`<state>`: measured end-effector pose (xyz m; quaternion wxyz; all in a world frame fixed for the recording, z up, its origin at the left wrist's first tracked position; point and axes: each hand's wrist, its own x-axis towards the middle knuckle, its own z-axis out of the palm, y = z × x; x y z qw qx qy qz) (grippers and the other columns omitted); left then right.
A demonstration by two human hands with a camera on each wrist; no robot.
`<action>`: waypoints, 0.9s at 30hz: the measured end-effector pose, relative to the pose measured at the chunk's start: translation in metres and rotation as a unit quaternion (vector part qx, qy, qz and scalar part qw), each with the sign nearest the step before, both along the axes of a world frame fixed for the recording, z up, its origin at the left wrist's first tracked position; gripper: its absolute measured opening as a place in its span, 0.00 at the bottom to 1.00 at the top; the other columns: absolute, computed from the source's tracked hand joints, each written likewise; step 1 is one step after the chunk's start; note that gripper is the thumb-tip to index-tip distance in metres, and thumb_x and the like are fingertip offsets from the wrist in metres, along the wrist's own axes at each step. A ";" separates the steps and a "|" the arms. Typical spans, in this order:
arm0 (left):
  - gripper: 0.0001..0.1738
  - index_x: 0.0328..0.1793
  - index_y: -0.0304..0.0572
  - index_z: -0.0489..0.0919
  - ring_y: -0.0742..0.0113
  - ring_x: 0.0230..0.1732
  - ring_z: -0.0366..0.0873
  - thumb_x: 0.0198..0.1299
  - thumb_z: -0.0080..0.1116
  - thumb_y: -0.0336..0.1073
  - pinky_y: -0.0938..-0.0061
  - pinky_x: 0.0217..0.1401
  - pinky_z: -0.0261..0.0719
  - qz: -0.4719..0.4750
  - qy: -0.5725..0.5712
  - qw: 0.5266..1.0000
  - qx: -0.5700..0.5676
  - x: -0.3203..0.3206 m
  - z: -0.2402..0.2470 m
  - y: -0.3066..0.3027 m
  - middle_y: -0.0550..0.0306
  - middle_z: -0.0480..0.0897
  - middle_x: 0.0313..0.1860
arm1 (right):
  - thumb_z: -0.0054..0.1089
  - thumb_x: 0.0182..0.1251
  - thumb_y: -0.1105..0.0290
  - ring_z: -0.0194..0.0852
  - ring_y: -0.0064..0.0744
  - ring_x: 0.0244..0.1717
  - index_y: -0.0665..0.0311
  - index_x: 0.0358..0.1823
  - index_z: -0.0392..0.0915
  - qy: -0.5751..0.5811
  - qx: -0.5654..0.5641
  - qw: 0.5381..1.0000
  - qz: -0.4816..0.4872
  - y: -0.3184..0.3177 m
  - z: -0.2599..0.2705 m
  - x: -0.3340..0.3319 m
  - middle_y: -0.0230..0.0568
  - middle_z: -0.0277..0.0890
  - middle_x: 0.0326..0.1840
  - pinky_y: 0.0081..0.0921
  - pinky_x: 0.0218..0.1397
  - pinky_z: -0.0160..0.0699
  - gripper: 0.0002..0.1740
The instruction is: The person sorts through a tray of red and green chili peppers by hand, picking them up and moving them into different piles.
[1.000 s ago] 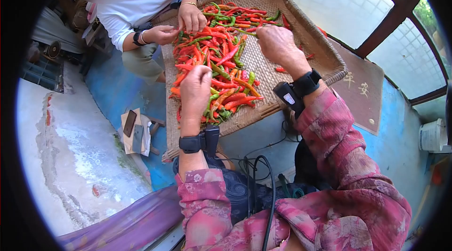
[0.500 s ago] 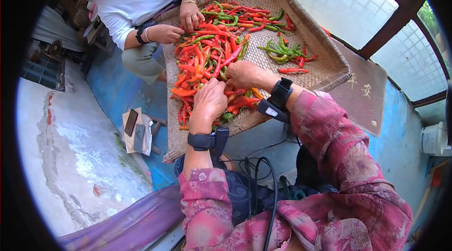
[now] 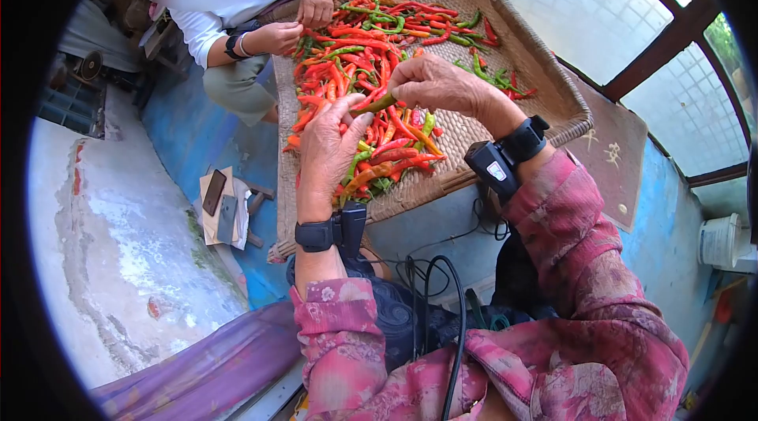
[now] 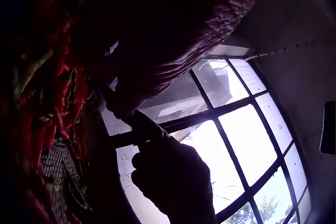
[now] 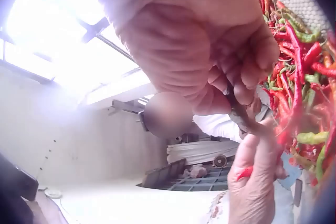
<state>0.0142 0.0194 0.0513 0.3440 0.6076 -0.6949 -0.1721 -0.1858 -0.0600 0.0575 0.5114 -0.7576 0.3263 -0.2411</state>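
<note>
A dark green chili pepper (image 3: 377, 104) spans the space between my two hands above the pile. My right hand (image 3: 446, 86) pinches one end of it with thumb and fingers. At its other end, the thumb and fingers of my left hand (image 3: 325, 151) grip it. In the right wrist view, a bit of red chili pepper (image 5: 244, 173) also shows between the left hand's fingers. Below lies a heap of red, orange and green chili peppers (image 3: 410, 154). In the left wrist view the right hand (image 4: 176, 174) is a dark shape against the window.
The woven tray (image 3: 545, 82) has a raised rim. A smaller group of chili peppers (image 3: 501, 82) lies on its right side. Across it, another person's hands (image 3: 316, 7) work at the heap's far edge. Black cables (image 3: 426, 271) hang over my lap.
The right hand went from the small right-hand group down to the heap beside the left hand, then rose with a green chili pepper. The left hand has lifted slightly to meet it.
</note>
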 end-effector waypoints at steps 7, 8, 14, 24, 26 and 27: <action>0.09 0.41 0.41 0.79 0.57 0.37 0.80 0.55 0.60 0.35 0.65 0.38 0.74 0.029 -0.060 0.998 0.002 -0.005 -0.009 -0.001 0.50 0.80 0.34 | 0.49 0.56 0.66 0.69 0.28 0.19 0.65 0.31 0.77 0.072 -0.290 0.934 -0.196 -0.012 0.009 -0.039 0.34 0.71 0.19 0.26 0.26 0.72 0.11; 0.09 0.41 0.40 0.78 0.58 0.37 0.80 0.54 0.60 0.33 0.66 0.38 0.75 0.028 -0.048 0.998 -0.010 -0.003 -0.012 -0.003 0.50 0.80 0.34 | 0.54 0.57 0.65 0.76 0.39 0.30 0.63 0.38 0.79 0.220 -0.301 0.897 -0.236 -0.016 0.006 -0.047 0.43 0.76 0.29 0.35 0.36 0.76 0.12; 0.09 0.42 0.37 0.77 0.59 0.35 0.79 0.53 0.59 0.28 0.66 0.39 0.75 0.025 -0.026 0.999 -0.025 -0.004 -0.010 -0.003 0.49 0.79 0.35 | 0.61 0.55 0.65 0.68 0.47 0.56 0.56 0.54 0.74 0.377 -0.254 0.890 -0.045 -0.017 -0.037 -0.037 0.47 0.72 0.50 0.38 0.59 0.69 0.22; 0.07 0.39 0.37 0.77 0.46 0.39 0.78 0.54 0.57 0.30 0.59 0.41 0.75 0.004 -0.052 0.996 -0.073 -0.003 -0.010 -0.004 0.43 0.78 0.35 | 0.67 0.46 0.62 0.76 0.47 0.47 0.57 0.45 0.78 0.440 -0.145 0.876 0.134 -0.019 -0.091 0.005 0.44 0.79 0.42 0.39 0.47 0.75 0.22; 0.08 0.40 0.37 0.77 0.46 0.39 0.77 0.54 0.57 0.30 0.59 0.41 0.75 0.010 -0.045 0.997 -0.060 -0.004 -0.008 -0.003 0.43 0.78 0.35 | 0.65 0.46 0.64 0.77 0.47 0.46 0.57 0.44 0.78 0.423 -0.154 0.883 0.134 -0.019 -0.091 0.004 0.45 0.79 0.42 0.38 0.46 0.75 0.20; 0.08 0.41 0.37 0.77 0.45 0.39 0.77 0.55 0.57 0.30 0.59 0.41 0.75 0.011 -0.037 0.998 -0.049 -0.003 -0.008 -0.001 0.43 0.78 0.35 | 0.65 0.46 0.64 0.77 0.47 0.46 0.57 0.44 0.78 0.425 -0.158 0.881 0.134 -0.020 -0.089 0.007 0.45 0.79 0.42 0.38 0.46 0.75 0.20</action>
